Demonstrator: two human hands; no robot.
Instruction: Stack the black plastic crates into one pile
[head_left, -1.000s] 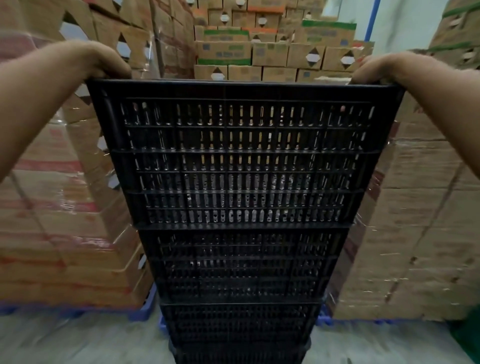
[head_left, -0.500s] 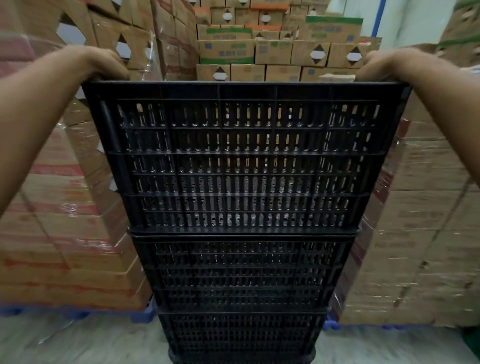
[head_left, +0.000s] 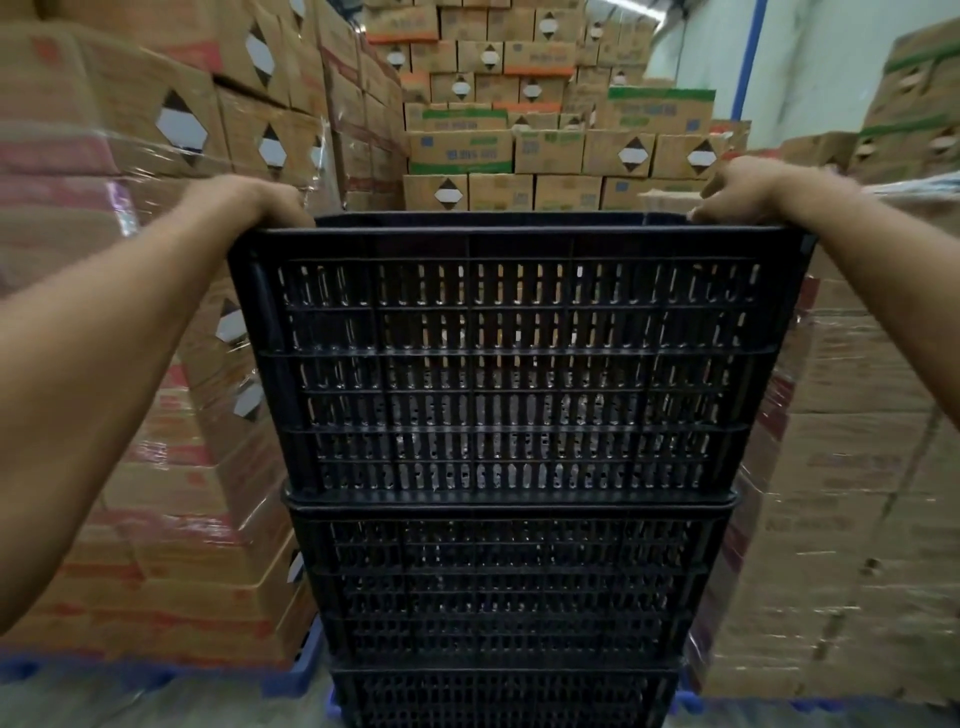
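A pile of black slotted plastic crates stands right in front of me. The top crate sits squarely on the second crate, with a third crate below at the frame's bottom edge. My left hand grips the top crate's rim at its far left corner. My right hand grips the rim at the far right corner. Both sets of fingers curl over the rim and are partly hidden behind it.
Shrink-wrapped stacks of cardboard boxes stand close on the left and right, on blue pallets. More boxes are piled behind the crates. A pale wall with a blue pipe is at the far right.
The top crate has come down and now rests flush on the crate below. Both hands stayed on its far corners and sank lower in view; more of the boxes behind shows.
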